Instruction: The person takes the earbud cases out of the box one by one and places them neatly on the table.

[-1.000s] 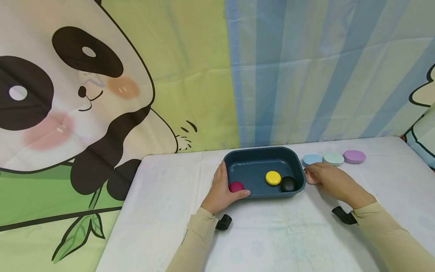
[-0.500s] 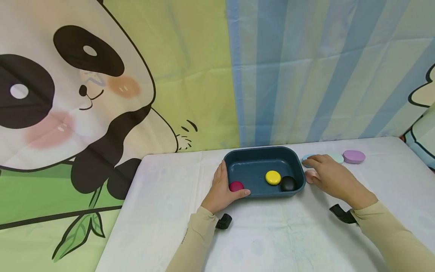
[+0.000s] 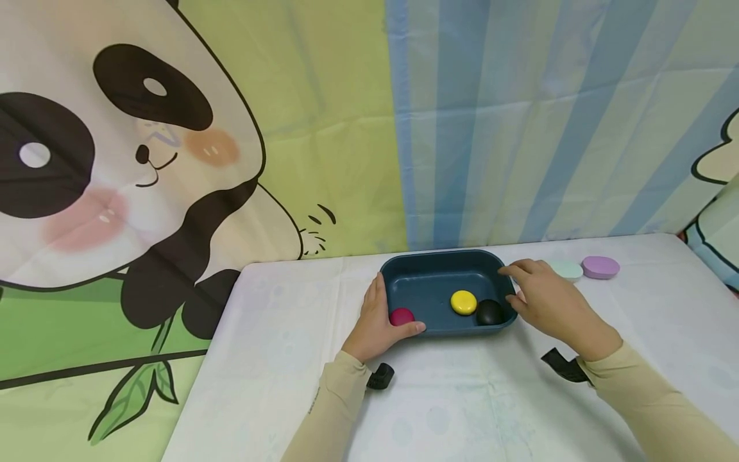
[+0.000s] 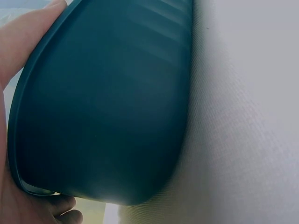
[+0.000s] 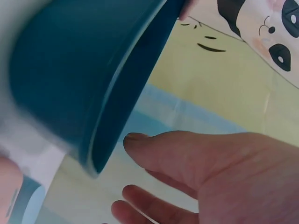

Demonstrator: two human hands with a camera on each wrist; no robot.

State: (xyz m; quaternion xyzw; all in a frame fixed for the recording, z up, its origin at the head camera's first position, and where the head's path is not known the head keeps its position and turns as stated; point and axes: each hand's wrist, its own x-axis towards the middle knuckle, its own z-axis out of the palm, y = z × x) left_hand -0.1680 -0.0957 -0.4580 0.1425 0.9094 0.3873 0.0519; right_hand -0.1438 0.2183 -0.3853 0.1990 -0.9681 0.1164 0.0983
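Note:
A dark blue rectangular tub point(image 3: 421, 292) stands on the table. Inside it lie a red round piece point(image 3: 401, 317) at the left, a yellow round piece point(image 3: 464, 303) and a black round piece point(image 3: 489, 312) towards the right. My left hand point(image 3: 378, 327) grips the tub's left front corner, thumb over the front rim and fingers along the left side. At the right rim hovers my right hand point(image 3: 557, 308), fingers and thumb apart, nothing between them. In the right wrist view, a pink piece point(image 5: 8, 186) and a light blue piece point(image 5: 29, 205) sit beside the tub; my right hand covers both in the head view.
Right of the tub, a mint oval piece point(image 3: 567, 270) and a purple oval piece point(image 3: 600, 267) lie in a row near the table's back edge. A printed cloth point(image 3: 323, 128) with a panda and stripes hangs behind the white-covered table point(image 3: 427, 410).
My right hand has let go of the pink piece and moved up and left to the tub's right rim. My left hand and the tub have stayed put.

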